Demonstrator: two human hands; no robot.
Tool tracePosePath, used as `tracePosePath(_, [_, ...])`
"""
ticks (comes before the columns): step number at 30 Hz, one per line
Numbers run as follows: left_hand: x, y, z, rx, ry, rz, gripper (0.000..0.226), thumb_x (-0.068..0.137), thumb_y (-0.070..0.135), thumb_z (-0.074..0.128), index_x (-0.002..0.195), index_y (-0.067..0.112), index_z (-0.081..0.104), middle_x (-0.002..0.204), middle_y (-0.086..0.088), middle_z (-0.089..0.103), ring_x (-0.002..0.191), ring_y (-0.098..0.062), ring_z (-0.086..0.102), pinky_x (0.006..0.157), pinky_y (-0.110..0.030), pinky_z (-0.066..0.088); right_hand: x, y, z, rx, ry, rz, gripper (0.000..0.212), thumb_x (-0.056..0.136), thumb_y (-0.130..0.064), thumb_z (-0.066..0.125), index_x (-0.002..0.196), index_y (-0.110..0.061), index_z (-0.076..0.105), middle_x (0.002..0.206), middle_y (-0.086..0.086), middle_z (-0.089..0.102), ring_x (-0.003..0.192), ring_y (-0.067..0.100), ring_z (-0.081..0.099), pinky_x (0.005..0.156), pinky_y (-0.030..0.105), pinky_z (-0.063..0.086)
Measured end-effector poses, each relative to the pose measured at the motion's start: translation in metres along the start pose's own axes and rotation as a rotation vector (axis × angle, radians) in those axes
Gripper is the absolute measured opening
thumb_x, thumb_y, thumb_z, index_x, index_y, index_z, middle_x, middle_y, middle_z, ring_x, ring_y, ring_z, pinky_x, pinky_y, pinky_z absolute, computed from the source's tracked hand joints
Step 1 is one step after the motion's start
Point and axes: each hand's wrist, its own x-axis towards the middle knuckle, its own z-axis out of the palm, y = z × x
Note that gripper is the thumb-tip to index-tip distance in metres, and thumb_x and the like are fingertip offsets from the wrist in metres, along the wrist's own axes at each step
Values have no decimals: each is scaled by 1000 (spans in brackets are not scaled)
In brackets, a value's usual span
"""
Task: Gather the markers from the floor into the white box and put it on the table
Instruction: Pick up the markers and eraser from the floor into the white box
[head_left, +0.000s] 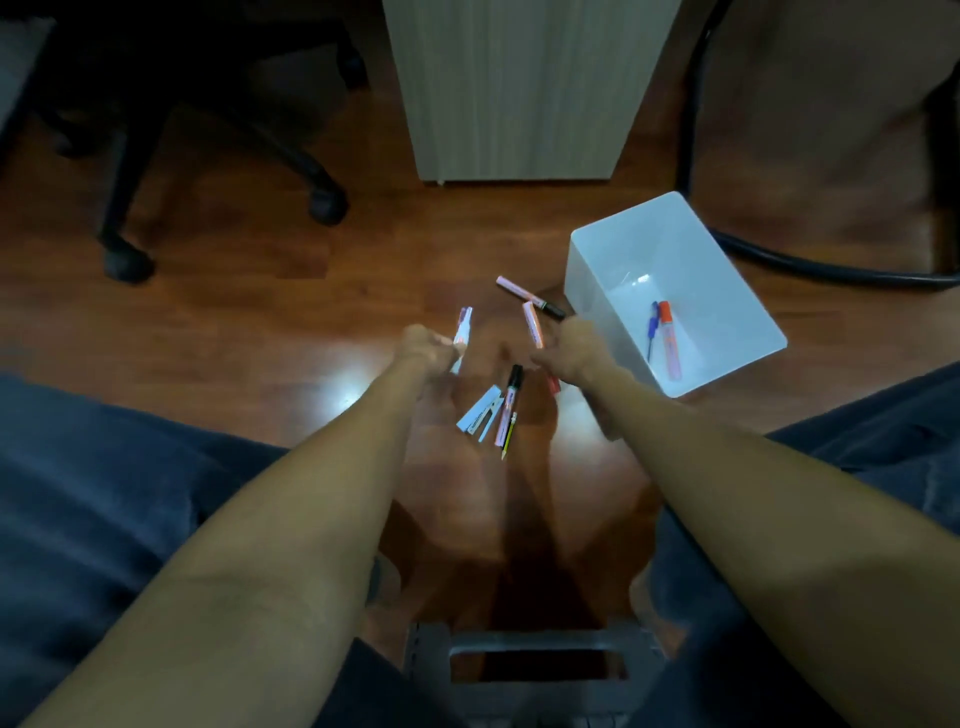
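both arms reach down over a wooden floor (249, 291). the left hand (428, 351) is clenched around a pale marker (462, 332) that sticks up out of the fist. the right hand (574, 353) grips a pink marker (533, 324), its body pointing up and to the left, just beside the white box (613, 270). the box stands on the floor to the right of the hands; an orange-capped marker (669, 340) and a blue pen (652, 330) lie inside it. on the floor, a pink marker with a dark cap (527, 295) lies beyond the hands. nearer, between the forearms, lie a black-capped marker (510, 402), a pencil (509, 435) touching it and a light blue stapler (483, 414) alongside. an office chair base (218, 171) stands well apart at the upper left.
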Motion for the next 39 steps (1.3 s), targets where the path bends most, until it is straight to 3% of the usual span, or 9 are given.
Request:
tracePosePath(6, [-14, 70, 12, -36, -14, 125, 24, 79, 23, 78, 89, 1, 76, 99, -19, 76, 93, -28, 74, 92, -41, 59, -9, 3, -61, -59, 98, -72, 37, 77, -37, 73, 87, -1, 76, 88, 19, 73, 88, 32, 68, 77, 36, 54])
tracePosePath(10, [-35, 113, 38, -57, -30, 211, 21, 77, 22, 80, 63, 15, 66, 99, -16, 76, 89, -26, 72, 93, -38, 58, -19, 28, -105, 10, 193, -9, 34, 79, -34, 66, 69, -3, 77, 67, 13, 71, 71, 24, 68, 74, 35, 57])
tracePosePath(15, [-48, 147, 80, 5, -117, 256, 22, 77, 26, 80, 68, 8, 71, 79, -13, 72, 84, -27, 72, 91, -44, 60, -31, 77, -131, 153, 342, 145, 30, 82, -28, 70, 84, 2, 74, 76, 12, 67, 72, 22, 59, 65, 28, 40])
tracePosePath(20, [-68, 167, 104, 45, -166, 255, 39, 79, 29, 78, 50, 14, 57, 62, -9, 63, 68, -27, 65, 82, -49, 62, -32, 106, -136, 190, 369, 194, 32, 86, -28, 67, 83, 3, 72, 81, 17, 67, 83, 28, 64, 68, 30, 46])
tracePosePath(25, [-63, 161, 110, 35, -181, 265, 33, 79, 35, 78, 62, 12, 61, 78, -13, 69, 75, -30, 69, 87, -47, 61, -31, 108, -134, 224, 426, 155, 31, 91, -26, 64, 104, 1, 72, 104, 14, 70, 103, 29, 64, 82, 31, 49])
tracePosePath(28, [-56, 149, 95, 23, -138, 258, 29, 79, 31, 78, 63, 12, 63, 85, -17, 74, 80, -30, 73, 86, -44, 61, -25, 95, -129, 259, 416, 82, 27, 90, -24, 64, 97, 0, 74, 100, 14, 72, 102, 29, 65, 79, 31, 49])
tracePosePath(31, [-60, 137, 70, -20, -82, 245, 31, 84, 25, 76, 62, 14, 57, 78, -13, 68, 72, -24, 67, 84, -36, 62, -23, 73, -119, 283, 376, 24, 25, 88, -25, 66, 95, -3, 74, 95, 12, 71, 96, 28, 67, 80, 32, 51])
tracePosePath(33, [-56, 130, 57, -27, -56, 242, 31, 84, 25, 76, 61, 14, 59, 77, -11, 69, 83, -26, 70, 92, -38, 59, -23, 64, -112, 263, 359, -7, 25, 87, -25, 67, 94, -3, 75, 93, 10, 72, 95, 26, 68, 82, 30, 52])
tracePosePath(39, [-33, 83, 13, -55, 5, 160, 32, 82, 22, 78, 56, 14, 59, 59, -3, 66, 81, -25, 67, 93, -45, 58, -23, 26, -74, 190, 242, -75, 27, 84, -24, 70, 94, 0, 77, 93, 17, 75, 88, 29, 69, 80, 33, 55])
